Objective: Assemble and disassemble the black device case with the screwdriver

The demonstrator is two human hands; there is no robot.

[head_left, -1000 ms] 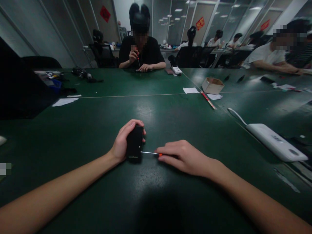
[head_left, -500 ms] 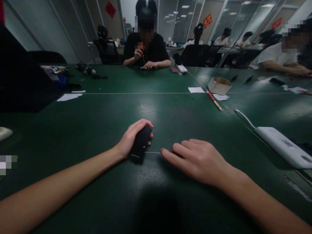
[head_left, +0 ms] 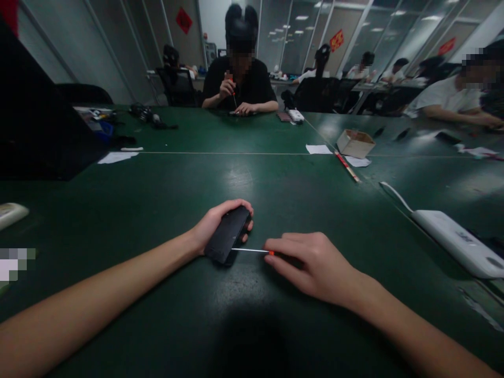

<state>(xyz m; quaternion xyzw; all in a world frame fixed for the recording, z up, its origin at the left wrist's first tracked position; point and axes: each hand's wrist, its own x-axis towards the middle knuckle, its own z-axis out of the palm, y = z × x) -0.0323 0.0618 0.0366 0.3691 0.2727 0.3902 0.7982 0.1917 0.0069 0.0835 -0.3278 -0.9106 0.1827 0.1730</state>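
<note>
My left hand (head_left: 220, 223) is wrapped round a flat black phone-like device (head_left: 228, 234), its fingertips curling over the far edge. The device is tilted just above the green table, with a slim dark gap along its lower right side. In my right hand (head_left: 313, 262) is a screwdriver (head_left: 252, 250), pinched between thumb and fingers. Its thin metal shaft runs left to the device's near right edge, and a bit of orange handle shows at the fingertips. The rest of the handle is hidden by the hand. Whether the tip is inside the gap I cannot tell.
A white power strip (head_left: 457, 241) lies at the right with its cable. Further back are a small open box (head_left: 355, 144), a red stick (head_left: 346, 167) and paper sheets (head_left: 318, 149). A dark panel (head_left: 35, 115) stands at left. A person (head_left: 240, 79) works opposite.
The device has turned so that more of its flat face shows. My right hand has shifted and its fingers have rolled, baring the orange part of the screwdriver. The view has moved slightly.
</note>
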